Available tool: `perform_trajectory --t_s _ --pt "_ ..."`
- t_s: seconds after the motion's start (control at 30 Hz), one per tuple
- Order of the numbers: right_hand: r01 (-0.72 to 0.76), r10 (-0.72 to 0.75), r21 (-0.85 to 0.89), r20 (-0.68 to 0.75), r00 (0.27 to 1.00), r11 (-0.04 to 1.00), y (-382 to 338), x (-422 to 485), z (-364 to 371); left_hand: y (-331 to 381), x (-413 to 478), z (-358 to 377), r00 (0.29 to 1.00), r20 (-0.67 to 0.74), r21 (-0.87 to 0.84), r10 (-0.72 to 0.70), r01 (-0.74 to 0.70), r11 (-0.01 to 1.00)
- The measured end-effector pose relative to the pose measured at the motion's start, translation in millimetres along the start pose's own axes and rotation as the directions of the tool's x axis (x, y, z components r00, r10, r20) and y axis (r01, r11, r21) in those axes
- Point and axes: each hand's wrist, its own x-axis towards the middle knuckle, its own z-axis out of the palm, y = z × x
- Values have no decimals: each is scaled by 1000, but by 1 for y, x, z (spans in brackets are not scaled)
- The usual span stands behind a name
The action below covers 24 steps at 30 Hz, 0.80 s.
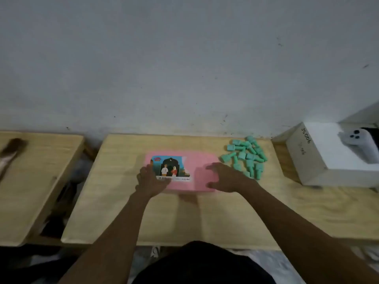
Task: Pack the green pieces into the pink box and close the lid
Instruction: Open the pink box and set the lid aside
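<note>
Nothing was packed: the green pieces (246,156) lay heaped on the bench (184,218) just right of the pink box (201,160), its lid down. My left grip (150,179) grasped the box's left end; my right grip (225,177), released, spread over its right end.

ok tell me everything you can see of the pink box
The pink box is a flat rectangle, lid shut, with a picture label on its left half. It lies on the wooden table, left of the green pieces. The left hand grips its left end; the right hand spreads over its right end.
</note>
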Motion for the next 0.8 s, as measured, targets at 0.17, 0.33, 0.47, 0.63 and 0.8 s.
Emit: perform_trajectory --t_s 0.17,0.33,0.47,0.63,0.8 --pt "-27 8 -305 -63 998 952 -5 -7 28 -33 11 5 995 -91 -211 -36 16 977" --pt "-84 60 -400 -74 995 913 -17 -1 34 -56 18 8 995 -74 -442 61 -87 893" --pt "-87 108 -537 7 994 839 -28 7 30 -60 14 5 994 -64 -529 84 -105 842" --pt "13 70 -558 127 989 830 -30 15 11 -66 15 5 999 -31 -594 42 -52 803" --pt "53 50 -488 194 980 871 -26 23 -9 -60 2 5 994 -59 -648 86 -104 754"
